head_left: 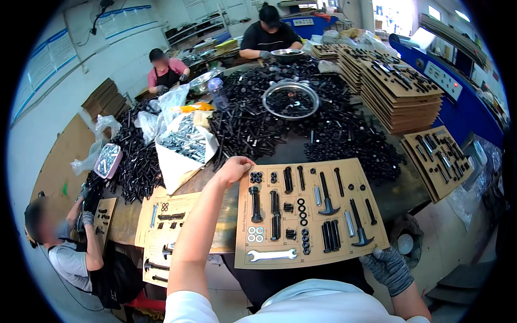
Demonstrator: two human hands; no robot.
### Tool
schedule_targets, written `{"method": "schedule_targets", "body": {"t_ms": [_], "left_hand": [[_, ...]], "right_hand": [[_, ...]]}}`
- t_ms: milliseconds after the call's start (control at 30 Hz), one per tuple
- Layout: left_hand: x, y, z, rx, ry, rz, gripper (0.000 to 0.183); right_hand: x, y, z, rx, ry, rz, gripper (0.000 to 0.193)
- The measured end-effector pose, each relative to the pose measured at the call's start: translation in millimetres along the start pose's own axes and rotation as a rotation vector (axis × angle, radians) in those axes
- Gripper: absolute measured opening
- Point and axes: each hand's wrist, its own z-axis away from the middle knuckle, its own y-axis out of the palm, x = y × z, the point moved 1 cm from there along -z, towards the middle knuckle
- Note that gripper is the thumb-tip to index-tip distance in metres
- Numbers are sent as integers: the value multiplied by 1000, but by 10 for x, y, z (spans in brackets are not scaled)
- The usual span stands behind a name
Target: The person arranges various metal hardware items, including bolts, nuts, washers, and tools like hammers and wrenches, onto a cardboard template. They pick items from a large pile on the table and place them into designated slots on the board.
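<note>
I hold a brown cardboard sheet point(323, 258) tilted in front of me at the table's near edge. My bare left hand point(235, 170) pinches its far left corner, and my right hand point(390, 270), in a grey knit glove, grips the near right corner. Fixed across the sheet are black bolts, nuts, washers and two T-handled black parts. Near its lower edge lies a silver open-ended wrench point(271, 254), below several silver washers point(255, 234). The fingers of my right hand are partly hidden at the corner.
Loose black bolts point(242, 124) cover much of the table around a steel bowl point(291, 100). A bag of silver bolts point(186, 141) stands left. More hardware sheets point(144, 226) lie near left; tall stacks point(398, 107) stand right. People work at left and far side.
</note>
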Motion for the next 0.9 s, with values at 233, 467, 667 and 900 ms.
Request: {"method": "schedule_targets", "body": {"t_ms": [233, 467, 667, 900], "left_hand": [[-962, 969, -500, 68, 17, 118, 21], [-2227, 2379, -1131, 200, 31, 178, 22], [-2930, 3726, -1988, 299, 82, 350, 25], [-3664, 5000, -2674, 267, 46, 472, 27]], "right_hand": [[1117, -947, 114, -130, -188, 13, 57], [2429, -2207, 305, -301, -438, 36, 51], [3736, -3384, 168, -547, -680, 189, 43], [5068, -4597, -195, -713, -772, 108, 25]]}}
